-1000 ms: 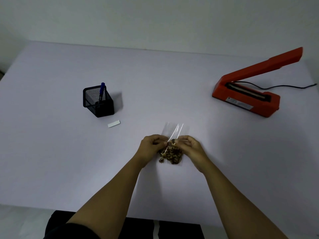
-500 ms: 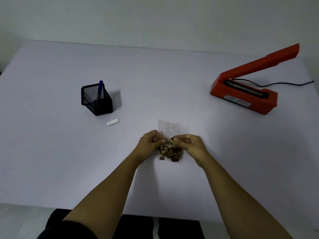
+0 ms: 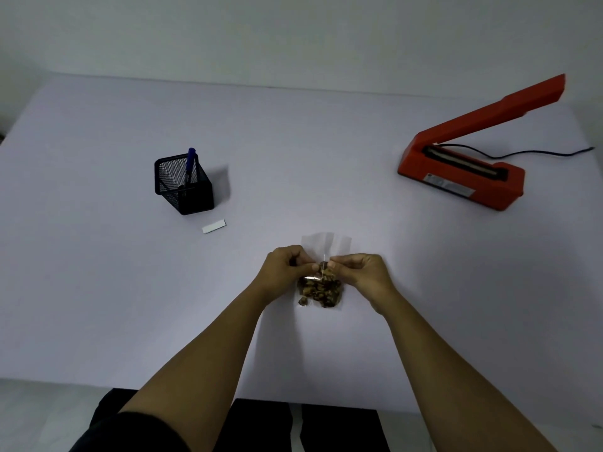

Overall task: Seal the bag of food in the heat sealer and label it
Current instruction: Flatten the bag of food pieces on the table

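Left hand point(image 3: 287, 269) and right hand point(image 3: 362, 272), fingers curled and fingertips nearly meeting, both pinch the small clear plastic bag point(image 3: 321, 290) at its middle, just above the clump of brown food pieces filling its lower half; its empty upper part lies flat on the pale lilac table point(image 3: 98, 288) beyond the knuckles. Further left lie a white label strip point(image 3: 214, 226) and a black mesh pen cup point(image 3: 182, 190) holding a blue pen point(image 3: 190, 161); well to the right sits the red heat sealer point(image 3: 463, 177), arm raised
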`<state>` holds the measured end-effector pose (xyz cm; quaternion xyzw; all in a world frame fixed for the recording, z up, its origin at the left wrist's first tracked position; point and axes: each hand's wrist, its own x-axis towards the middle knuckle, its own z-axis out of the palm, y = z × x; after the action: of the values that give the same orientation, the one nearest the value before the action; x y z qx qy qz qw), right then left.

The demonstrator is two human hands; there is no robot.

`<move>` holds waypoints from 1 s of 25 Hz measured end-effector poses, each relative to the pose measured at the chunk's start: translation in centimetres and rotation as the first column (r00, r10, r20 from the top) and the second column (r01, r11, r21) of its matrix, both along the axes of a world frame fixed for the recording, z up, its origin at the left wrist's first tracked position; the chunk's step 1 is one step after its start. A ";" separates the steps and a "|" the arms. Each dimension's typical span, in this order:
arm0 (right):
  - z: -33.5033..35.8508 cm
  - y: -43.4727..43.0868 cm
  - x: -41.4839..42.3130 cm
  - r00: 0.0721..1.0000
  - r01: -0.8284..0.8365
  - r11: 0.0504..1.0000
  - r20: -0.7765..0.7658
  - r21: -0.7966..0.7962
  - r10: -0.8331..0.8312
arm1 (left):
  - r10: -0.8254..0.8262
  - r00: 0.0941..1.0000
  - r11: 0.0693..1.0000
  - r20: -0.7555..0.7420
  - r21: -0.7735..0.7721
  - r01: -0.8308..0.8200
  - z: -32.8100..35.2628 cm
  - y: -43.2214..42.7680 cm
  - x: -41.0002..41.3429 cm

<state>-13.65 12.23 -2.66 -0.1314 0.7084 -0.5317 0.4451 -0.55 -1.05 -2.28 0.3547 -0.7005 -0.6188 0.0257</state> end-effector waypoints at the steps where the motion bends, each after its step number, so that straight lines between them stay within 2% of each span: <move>1: 0.0 0.0 0.0 1.000 0.014 1.000 -0.009 0.000 -0.014 | -0.007 1.000 1.000 0.010 -0.021 0.007 0.0 0.0 0.0; 5: -0.1 0.1 0.2 0.995 0.070 0.997 -0.065 -0.015 -0.071 | -0.003 1.000 0.994 0.024 -0.111 0.006 -0.1 0.1 -0.4; 8: -0.2 0.4 0.5 0.993 0.090 0.996 -0.071 -0.029 -0.092 | 0.027 1.000 0.993 0.012 -0.111 -0.025 0.1 0.4 -0.5; 12: -0.3 0.6 0.8 0.991 0.040 0.999 -0.126 -0.023 -0.043 | 0.056 0.998 0.996 0.016 -0.071 -0.055 0.3 1.0 -0.6; 18: 0.0 0.8 1.2 0.980 0.005 1.000 -0.197 0.003 -0.005 | 0.059 0.998 0.990 0.008 -0.129 -0.057 0.9 1.8 -0.6; 25: 0.3 0.5 1.2 0.982 0.013 0.999 -0.191 0.039 -0.005 | 0.044 0.998 0.977 0.050 -0.210 -0.032 0.6 2.1 -0.8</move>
<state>-12.42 12.77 -2.33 -0.1696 0.7589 -0.5044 0.3753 -1.39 1.05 -1.64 0.3800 -0.7551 -0.5313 0.0557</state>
